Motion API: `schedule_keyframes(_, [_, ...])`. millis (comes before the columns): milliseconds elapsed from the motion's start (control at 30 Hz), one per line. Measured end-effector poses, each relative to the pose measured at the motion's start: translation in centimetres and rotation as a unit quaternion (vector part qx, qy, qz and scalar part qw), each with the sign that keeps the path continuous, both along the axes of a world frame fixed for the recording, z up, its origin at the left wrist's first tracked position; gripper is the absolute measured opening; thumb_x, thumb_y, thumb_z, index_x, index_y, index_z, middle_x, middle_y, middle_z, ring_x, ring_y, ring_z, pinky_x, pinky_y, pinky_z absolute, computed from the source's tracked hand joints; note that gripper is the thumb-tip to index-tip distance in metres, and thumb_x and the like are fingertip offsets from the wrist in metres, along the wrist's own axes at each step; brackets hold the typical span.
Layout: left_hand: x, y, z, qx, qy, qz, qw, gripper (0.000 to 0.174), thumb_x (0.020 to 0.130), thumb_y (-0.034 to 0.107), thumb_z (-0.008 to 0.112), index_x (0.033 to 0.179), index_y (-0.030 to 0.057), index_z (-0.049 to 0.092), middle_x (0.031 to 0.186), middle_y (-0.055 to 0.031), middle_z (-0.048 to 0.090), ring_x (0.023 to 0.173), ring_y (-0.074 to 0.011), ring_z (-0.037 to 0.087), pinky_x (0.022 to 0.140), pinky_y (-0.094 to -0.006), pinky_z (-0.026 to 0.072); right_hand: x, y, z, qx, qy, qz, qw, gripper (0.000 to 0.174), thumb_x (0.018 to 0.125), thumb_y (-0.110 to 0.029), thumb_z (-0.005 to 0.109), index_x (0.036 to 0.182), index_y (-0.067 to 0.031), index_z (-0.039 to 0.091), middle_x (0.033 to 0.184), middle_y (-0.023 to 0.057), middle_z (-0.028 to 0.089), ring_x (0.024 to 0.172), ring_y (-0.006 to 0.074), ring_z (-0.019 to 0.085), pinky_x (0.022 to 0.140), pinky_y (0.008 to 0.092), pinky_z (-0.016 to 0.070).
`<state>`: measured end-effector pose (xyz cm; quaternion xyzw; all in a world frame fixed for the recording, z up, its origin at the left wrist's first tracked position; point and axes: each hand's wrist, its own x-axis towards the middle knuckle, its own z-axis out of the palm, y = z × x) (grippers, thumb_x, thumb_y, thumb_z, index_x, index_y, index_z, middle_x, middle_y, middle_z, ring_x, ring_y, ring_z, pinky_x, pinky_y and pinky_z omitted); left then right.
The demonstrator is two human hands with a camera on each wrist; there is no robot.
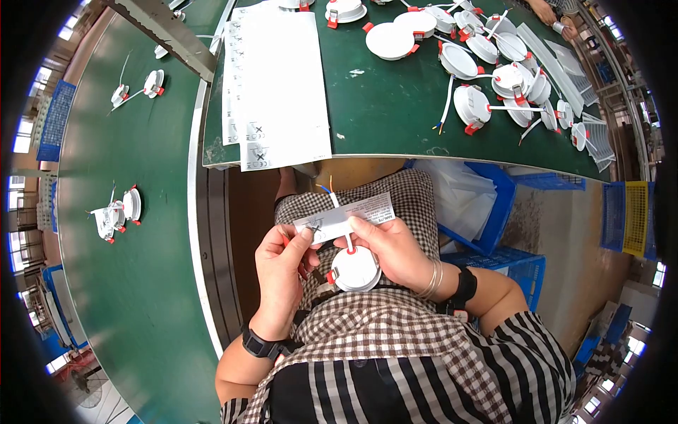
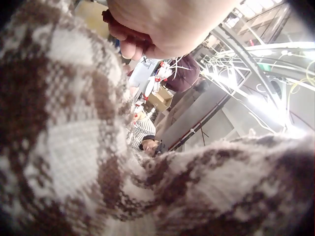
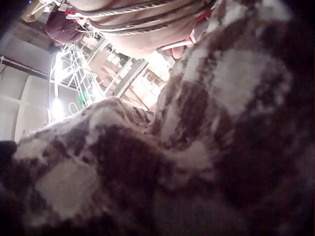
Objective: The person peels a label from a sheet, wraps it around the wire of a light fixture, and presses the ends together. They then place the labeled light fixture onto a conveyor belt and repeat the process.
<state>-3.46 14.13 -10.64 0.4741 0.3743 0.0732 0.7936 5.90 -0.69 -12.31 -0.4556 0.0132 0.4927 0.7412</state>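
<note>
Head view: silver label [image 1: 335,220] slants lengthwise crosswise, right end higher.

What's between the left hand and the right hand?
In the head view, a printed label spans from left hand to right hand; a white cable shows above and below it, a round white lamp lower down.

Smooth label [image 1: 336,220] (glossy, foil-like)

Silver-grey label [image 1: 336,219], white-and-red lamp [image 1: 356,268]
</note>
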Motion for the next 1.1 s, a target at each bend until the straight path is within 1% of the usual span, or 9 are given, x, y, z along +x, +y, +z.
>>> schedule_keyframes(33, [0.0,0.0,0.1,0.006,-0.001,-0.001,1.000,0.010,0.086,0.012,0.061,0.080,0.0058,0.055,0.069,-0.0048,0.063,0.050,-0.0058,0.053,0.044,-0.0169,0.0383,-0.1,0.3,0.1,-0.002,-0.001,-0.034,0.999,0.029,0.092,-0.024,0.053,0.106,0.0012,0.057,0.092,0.0076,0.063,0.078,0.0121,0.062,0.062,0.0223,0.0499])
schedule_keyframes(267, [0.4,-0.2,0.7,0.087,0.001,-0.017,0.996,0.010,0.086,0.011,0.059,0.080,0.0068,0.053,0.067,-0.0031,0.061,0.048,-0.0059,0.051,0.042,-0.0167,0.0357,0.2,0.9,0.0,-0.010,0.054,-0.072,0.996,0.028,0.091,-0.023,0.055,0.105,0.0007,0.057,0.088,0.0079,0.063,0.077,0.0148,0.064,0.062,0.0236,0.0502])
schedule_keyframes(367, [0.4,-0.2,1.0,0.130,-0.008,-0.028,0.991,0.011,0.086,0.011,0.060,0.079,0.0065,0.052,0.067,-0.0034,0.060,0.048,-0.0056,0.050,0.042,-0.0171,0.0343,0.2,1.0,-0.6,0.002,0.062,-0.087,0.994,0.027,0.090,-0.019,0.056,0.108,0.0018,0.055,0.089,0.0082,0.063,0.076,0.0153,0.064,0.062,0.0240,0.0504])
schedule_keyframes(433, [0.7,-0.3,1.5,0.145,0.007,-0.027,0.989,0.013,0.086,0.011,0.060,0.078,0.0063,0.051,0.066,-0.0034,0.059,0.048,-0.0051,0.048,0.042,-0.0174,0.0333,0.1,1.0,-0.9,0.003,0.020,-0.090,0.996,0.029,0.091,-0.014,0.053,0.115,0.0015,0.050,0.094,0.0110,0.062,0.077,0.0180,0.063,0.068,0.0282,0.0537])
schedule_keyframes(667, [0.6,0.4,0.4,0.189,-0.032,-0.051,0.980,0.008,0.086,0.008,0.060,0.082,0.0050,0.054,0.064,0.0022,0.052,0.048,-0.0024,0.042,0.042,-0.0170,0.0309,0.0,1.1,-0.4,0.017,-0.004,-0.132,0.991,0.036,0.090,-0.009,0.054,0.123,-0.0014,0.041,0.092,0.0093,0.059,0.074,0.0181,0.063,0.064,0.0259,0.0512])
schedule_keyframes(733, [0.6,0.8,-0.4,0.299,-0.060,-0.070,0.950,0.005,0.085,0.007,0.060,0.085,0.0044,0.056,0.064,0.0038,0.050,0.048,-0.0016,0.040,0.042,-0.0170,0.0296,0.0,1.3,-0.5,0.002,-0.018,-0.141,0.990,0.034,0.089,-0.008,0.054,0.120,-0.0012,0.043,0.094,0.0084,0.057,0.078,0.0183,0.062,0.064,0.0261,0.0511])
schedule_keyframes(900, [1.3,0.2,1.1,0.144,0.000,-0.043,0.989,0.008,0.082,0.005,0.065,0.078,0.0002,0.060,0.060,0.0081,0.042,0.055,-0.0009,0.036,0.051,-0.0177,0.0318,-0.1,1.0,-0.5,0.041,0.038,-0.134,0.989,0.022,0.091,-0.013,0.053,0.109,0.0005,0.053,0.093,0.0078,0.061,0.078,0.0126,0.060,0.071,0.0250,0.0511])
schedule_keyframes(1033, [1.3,0.8,0.0,0.191,-0.018,-0.054,0.980,0.006,0.083,0.005,0.064,0.082,0.0023,0.059,0.061,0.0048,0.050,0.048,-0.0007,0.040,0.043,-0.0164,0.0293,-0.4,1.2,-0.1,0.037,0.033,-0.125,0.991,0.028,0.090,-0.011,0.055,0.114,0.0009,0.051,0.097,0.0077,0.060,0.081,0.0123,0.059,0.075,0.0251,0.0507])
schedule_keyframes(1100, [1.1,1.2,-0.4,0.262,-0.007,-0.094,0.960,0.004,0.083,0.004,0.064,0.083,0.0022,0.060,0.061,0.0055,0.049,0.049,-0.0003,0.040,0.045,-0.0159,0.0299,-0.4,1.4,-0.3,0.030,-0.045,-0.109,0.993,0.035,0.088,-0.007,0.057,0.120,0.0012,0.047,0.100,0.0079,0.059,0.085,0.0121,0.059,0.077,0.0251,0.0504])
